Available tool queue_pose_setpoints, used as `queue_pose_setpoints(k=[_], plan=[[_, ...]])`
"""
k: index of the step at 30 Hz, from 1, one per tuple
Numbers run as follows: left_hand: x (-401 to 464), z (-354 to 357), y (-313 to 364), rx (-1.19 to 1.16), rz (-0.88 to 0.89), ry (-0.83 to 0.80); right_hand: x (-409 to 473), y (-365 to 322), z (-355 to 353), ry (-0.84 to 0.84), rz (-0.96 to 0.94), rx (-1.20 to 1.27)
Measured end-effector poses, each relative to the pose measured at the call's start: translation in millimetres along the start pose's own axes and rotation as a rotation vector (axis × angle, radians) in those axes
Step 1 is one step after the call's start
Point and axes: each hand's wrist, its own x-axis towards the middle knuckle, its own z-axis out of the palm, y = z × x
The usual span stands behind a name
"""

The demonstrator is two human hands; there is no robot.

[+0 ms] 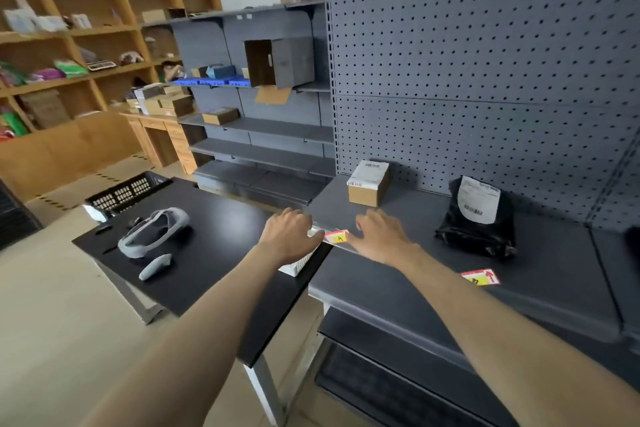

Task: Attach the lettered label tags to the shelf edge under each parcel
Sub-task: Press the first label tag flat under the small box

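A red and yellow label tag marked A sits in a clear strip along the front edge of the grey shelf. My left hand grips the strip's left end. My right hand presses the tag's right side, fingers bent on the edge. Behind the tag stands a small cardboard parcel. A black bag parcel with a white shipping label lies further right. A second red and yellow tag lies flat on the shelf near my right forearm.
A black table on my left carries a grey headset, a controller and a black crate. A white basket peeks out under my left hand. Grey pegboard backs the shelf. Wooden shelving lines the far left.
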Motion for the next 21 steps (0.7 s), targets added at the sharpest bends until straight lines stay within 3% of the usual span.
queue_pose_setpoints(k=[13,21], plan=[[112.7,107.8,-60.6,-0.071,0.359,-0.163,74.6,-23.1,79.8,0.029,0.273,-0.094],[131.1,150.3,-67.8,-0.097,0.458,-0.053,86.1,-25.7,97.5,0.095,0.259,-0.132]])
